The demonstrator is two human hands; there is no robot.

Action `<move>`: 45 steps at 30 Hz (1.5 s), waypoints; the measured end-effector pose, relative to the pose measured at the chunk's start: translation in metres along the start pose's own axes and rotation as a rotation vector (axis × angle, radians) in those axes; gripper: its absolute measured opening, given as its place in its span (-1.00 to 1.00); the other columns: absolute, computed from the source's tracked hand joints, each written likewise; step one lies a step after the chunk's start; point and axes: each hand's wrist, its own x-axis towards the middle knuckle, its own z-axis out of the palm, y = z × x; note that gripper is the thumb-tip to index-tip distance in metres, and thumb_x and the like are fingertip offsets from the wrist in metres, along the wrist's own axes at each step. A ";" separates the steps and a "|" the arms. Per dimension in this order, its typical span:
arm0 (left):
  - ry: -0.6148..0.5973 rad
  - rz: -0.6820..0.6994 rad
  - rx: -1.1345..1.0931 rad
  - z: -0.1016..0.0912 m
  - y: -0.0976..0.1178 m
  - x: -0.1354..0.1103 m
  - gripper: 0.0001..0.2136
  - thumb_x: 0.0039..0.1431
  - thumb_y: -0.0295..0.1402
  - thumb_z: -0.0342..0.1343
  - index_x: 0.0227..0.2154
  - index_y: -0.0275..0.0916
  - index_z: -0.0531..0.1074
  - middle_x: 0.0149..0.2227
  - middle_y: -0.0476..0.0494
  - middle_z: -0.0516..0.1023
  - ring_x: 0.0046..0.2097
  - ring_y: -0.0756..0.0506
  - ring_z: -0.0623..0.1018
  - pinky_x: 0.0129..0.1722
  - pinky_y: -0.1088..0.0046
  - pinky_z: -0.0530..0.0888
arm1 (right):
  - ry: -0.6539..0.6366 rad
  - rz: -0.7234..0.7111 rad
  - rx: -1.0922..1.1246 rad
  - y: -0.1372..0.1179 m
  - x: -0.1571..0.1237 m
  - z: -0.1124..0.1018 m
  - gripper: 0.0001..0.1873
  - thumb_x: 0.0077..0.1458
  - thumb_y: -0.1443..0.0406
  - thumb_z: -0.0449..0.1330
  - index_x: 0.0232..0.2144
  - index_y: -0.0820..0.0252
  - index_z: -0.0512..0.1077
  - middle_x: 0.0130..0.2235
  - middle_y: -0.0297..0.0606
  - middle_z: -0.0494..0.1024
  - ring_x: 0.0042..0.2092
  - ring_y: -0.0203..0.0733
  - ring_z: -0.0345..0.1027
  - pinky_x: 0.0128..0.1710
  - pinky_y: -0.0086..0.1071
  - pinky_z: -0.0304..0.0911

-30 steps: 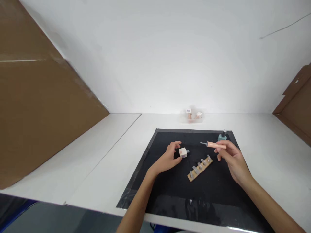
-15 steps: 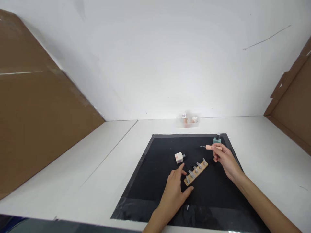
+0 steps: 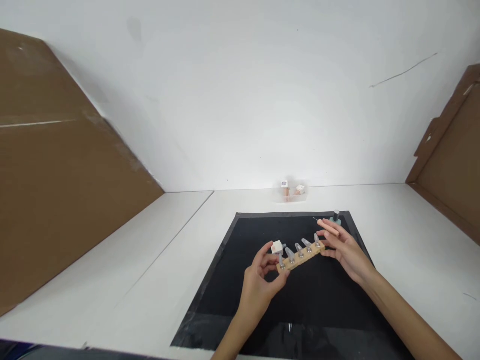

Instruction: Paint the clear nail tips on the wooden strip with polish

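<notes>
My left hand [image 3: 262, 277] is closed on the left end of a narrow wooden nail display stand [image 3: 304, 256], thumb in front and fingers behind. Several clear nail tips [image 3: 299, 248] rise from metal studs along it. My right hand [image 3: 343, 248] pinches a nail polish brush [image 3: 329, 228] by its peach handle, bristle end pointing up and left. Fingers of that same hand touch the stand's right end. Just behind the left end lies a white bottle [image 3: 277, 247] with a grey neck, tipped on its side and partly covered by my left fingers.
Behind my right hand stands a teal nail polish bottle [image 3: 336, 217] with a dark cap, partly hidden. A clear plastic box [image 3: 296, 198] holding white and peach pieces sits near the back wall. Beneath everything lies a black mat [image 3: 240, 300]; cardboard panels [image 3: 75, 180] flank the table.
My left hand has taken hold of the nail stand and lifted and tilted it. The right hand, brush still pinched, has come down to the stand's right end.
</notes>
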 end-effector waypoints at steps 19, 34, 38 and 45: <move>-0.360 -0.098 -0.500 0.060 0.015 0.035 -0.69 -0.07 -0.15 0.19 -0.42 -0.23 0.23 -0.63 0.13 0.30 -0.60 0.09 0.30 -0.65 0.59 0.27 | 0.014 0.049 0.244 0.003 -0.005 0.007 -0.65 -0.22 0.29 0.40 -0.27 0.07 0.53 -0.19 -0.31 0.57 -0.24 -0.27 0.46 -0.31 -0.51 0.43; -0.579 -0.189 -0.497 0.039 0.004 0.045 -0.65 -0.05 -0.10 0.19 -0.47 -0.21 0.17 -0.69 0.18 0.25 -0.71 0.15 0.21 -0.76 0.67 0.13 | 0.128 -0.573 -0.289 -0.011 -0.002 -0.007 -0.73 0.01 0.04 0.20 -0.55 0.05 0.52 -0.35 -0.25 0.51 -0.33 -0.19 0.29 -0.27 -0.31 0.26; -0.702 -0.178 -0.440 0.039 0.008 0.044 -0.64 -0.04 -0.07 0.17 -0.47 -0.23 0.18 -0.72 0.21 0.23 -0.76 0.17 0.19 -0.76 0.68 0.12 | -0.054 -0.597 -0.306 -0.010 -0.010 -0.002 -0.74 0.04 0.06 0.18 -0.49 0.06 0.52 -0.45 -0.24 0.42 -0.33 -0.14 0.29 -0.35 -0.33 0.26; -0.793 -0.214 -0.414 0.037 0.009 0.043 -0.65 -0.04 -0.08 0.17 -0.48 -0.23 0.19 -0.70 0.20 0.20 -0.77 0.18 0.20 -0.78 0.69 0.14 | -0.182 -0.536 -0.316 -0.006 -0.010 0.004 -0.76 0.06 0.08 0.17 -0.45 0.06 0.52 -0.47 -0.27 0.33 -0.40 -0.19 0.24 -0.49 -0.38 0.23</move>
